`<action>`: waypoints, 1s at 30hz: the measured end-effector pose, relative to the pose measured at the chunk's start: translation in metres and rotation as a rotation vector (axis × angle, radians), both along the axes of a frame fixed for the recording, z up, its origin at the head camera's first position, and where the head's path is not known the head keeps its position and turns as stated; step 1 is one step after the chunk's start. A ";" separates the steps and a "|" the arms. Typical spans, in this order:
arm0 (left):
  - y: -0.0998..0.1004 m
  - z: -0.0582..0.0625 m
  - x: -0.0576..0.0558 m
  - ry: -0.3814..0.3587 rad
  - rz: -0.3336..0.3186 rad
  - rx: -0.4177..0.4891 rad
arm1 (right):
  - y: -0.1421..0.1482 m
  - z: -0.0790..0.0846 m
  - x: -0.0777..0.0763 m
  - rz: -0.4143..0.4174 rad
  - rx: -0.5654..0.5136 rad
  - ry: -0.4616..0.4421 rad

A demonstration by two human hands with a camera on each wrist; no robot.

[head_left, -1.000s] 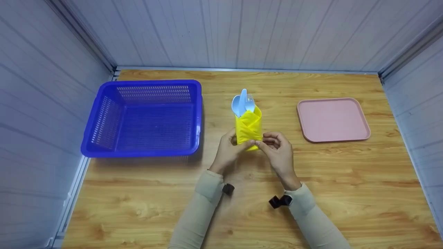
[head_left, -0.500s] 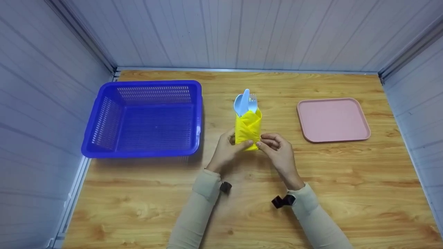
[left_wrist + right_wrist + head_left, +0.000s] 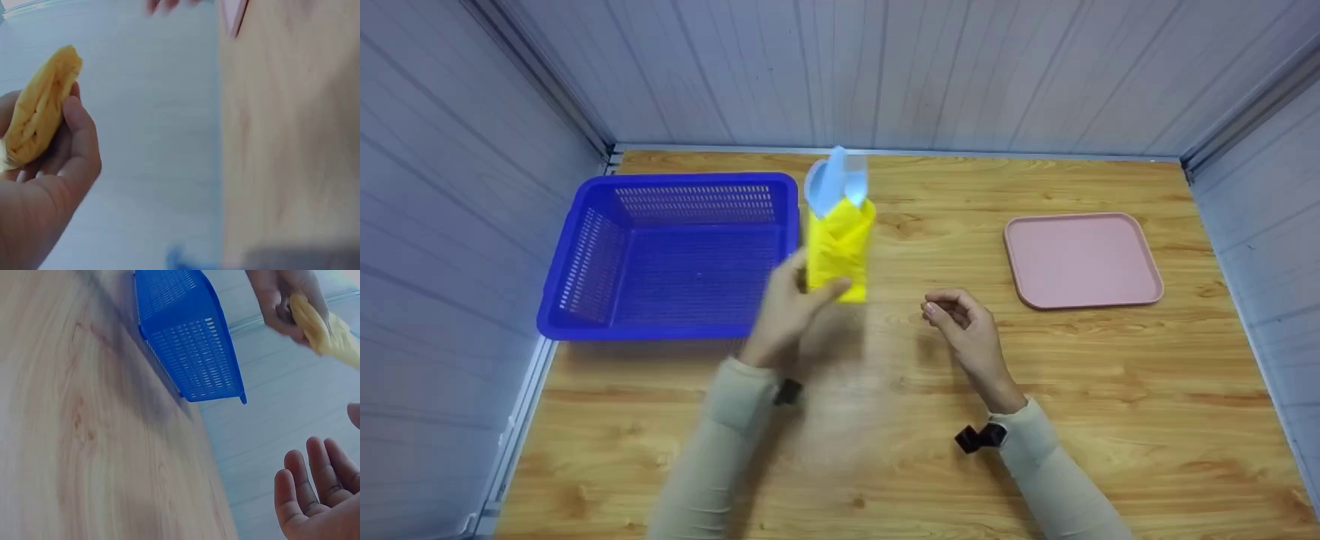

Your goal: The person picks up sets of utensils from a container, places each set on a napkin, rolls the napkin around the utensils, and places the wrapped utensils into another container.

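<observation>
My left hand [image 3: 791, 311] grips the lower end of a folded yellow napkin pouch [image 3: 840, 247], thumb across its front. Out of the pouch's top stick a light blue spoon [image 3: 814, 184], a knife [image 3: 832, 180] and a fork [image 3: 856, 184], blurred by motion. The bundle is held above the table, just right of the basket. In the left wrist view only the pouch's bottom end [image 3: 42, 109] shows, between fingers and thumb. My right hand [image 3: 971, 341] hovers over the table to the right, fingers loosely bent, holding nothing; its fingers [image 3: 323, 467] show apart in the right wrist view.
A blue perforated basket [image 3: 697, 330] stands at the left, nothing seen in it. A pink tray [image 3: 1084, 259] lies at the right on the wooden table [image 3: 900, 465]. Pale panel walls [image 3: 840, 75] enclose the back and sides.
The right hand has let go of the napkin pouch and stays near its former place. The left hand has carried the pouch with the cutlery leftward and up, towards the basket.
</observation>
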State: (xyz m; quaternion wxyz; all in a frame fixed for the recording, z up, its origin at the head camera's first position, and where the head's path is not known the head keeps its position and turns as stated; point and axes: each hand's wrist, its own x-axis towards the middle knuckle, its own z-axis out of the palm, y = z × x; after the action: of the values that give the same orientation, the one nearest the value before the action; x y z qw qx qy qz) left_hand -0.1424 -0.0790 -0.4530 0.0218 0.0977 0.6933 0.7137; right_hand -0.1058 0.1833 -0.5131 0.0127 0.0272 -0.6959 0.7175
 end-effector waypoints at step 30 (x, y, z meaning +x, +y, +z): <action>-0.103 -0.048 -0.063 -0.629 -0.071 -0.683 | 0.016 -0.013 0.009 0.036 0.042 -0.062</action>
State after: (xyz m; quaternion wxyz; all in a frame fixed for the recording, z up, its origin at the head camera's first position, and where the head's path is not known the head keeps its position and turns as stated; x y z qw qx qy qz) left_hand -0.2049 -0.1822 -0.5005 0.2866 -0.1127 0.8445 0.4381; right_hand -0.0973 0.1997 -0.5265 -0.0221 0.0177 -0.7102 0.7035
